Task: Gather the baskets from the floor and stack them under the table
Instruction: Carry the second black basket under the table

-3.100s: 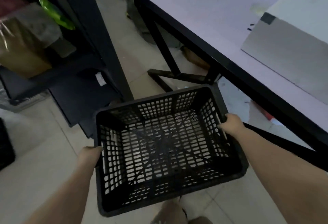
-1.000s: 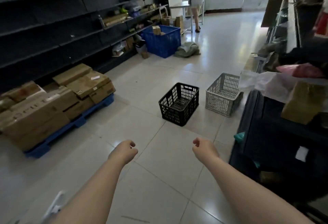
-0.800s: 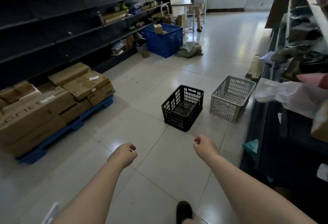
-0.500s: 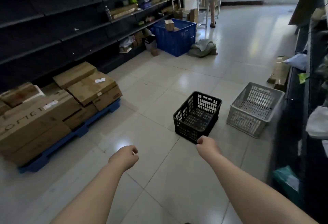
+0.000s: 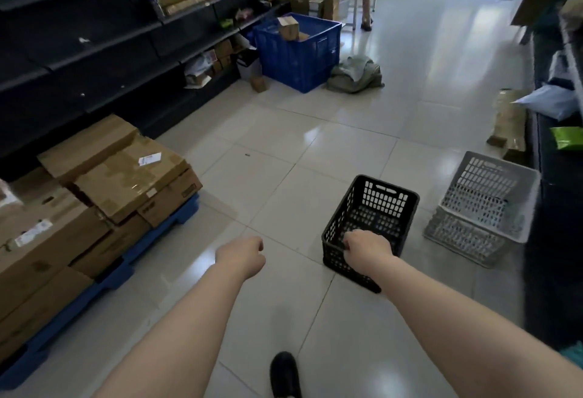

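Reaching toward the black basket (image 5: 372,218) standing on the floor (image 5: 284,151) beside the grey basket (image 5: 482,208), both hands, left hand (image 5: 241,257) and right hand (image 5: 367,247), are clenched and empty, positioned for a two-sided lift.

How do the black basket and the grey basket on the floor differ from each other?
The black basket stands upright on the floor, while the grey basket is tilted, its open side leaning toward the camera. The black basket is dark; the grey one is pale. The right hand appears in front of the black basket's near rim; no hand is near the grey one. Both have perforated walls.
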`<action>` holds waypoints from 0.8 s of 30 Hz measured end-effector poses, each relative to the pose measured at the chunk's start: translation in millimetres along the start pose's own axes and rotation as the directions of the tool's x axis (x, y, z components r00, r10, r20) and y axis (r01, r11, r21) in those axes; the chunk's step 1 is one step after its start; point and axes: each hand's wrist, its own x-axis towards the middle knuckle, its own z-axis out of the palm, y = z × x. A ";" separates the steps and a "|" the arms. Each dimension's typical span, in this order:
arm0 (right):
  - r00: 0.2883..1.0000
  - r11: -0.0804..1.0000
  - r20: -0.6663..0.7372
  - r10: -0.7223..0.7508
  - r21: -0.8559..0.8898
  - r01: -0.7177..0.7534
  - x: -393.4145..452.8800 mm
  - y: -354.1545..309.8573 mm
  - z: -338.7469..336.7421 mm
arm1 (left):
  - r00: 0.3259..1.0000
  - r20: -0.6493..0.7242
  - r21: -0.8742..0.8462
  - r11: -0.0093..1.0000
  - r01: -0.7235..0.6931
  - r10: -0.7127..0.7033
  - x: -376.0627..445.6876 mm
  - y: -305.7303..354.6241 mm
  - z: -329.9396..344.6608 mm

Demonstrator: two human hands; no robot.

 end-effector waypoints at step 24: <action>0.906 0.921 -0.171 0.387 0.023 -0.389 408.4 19.9 -176.0 | 0.839 0.079 0.538 0.685 -0.490 0.538 485.3 144.6 -260.2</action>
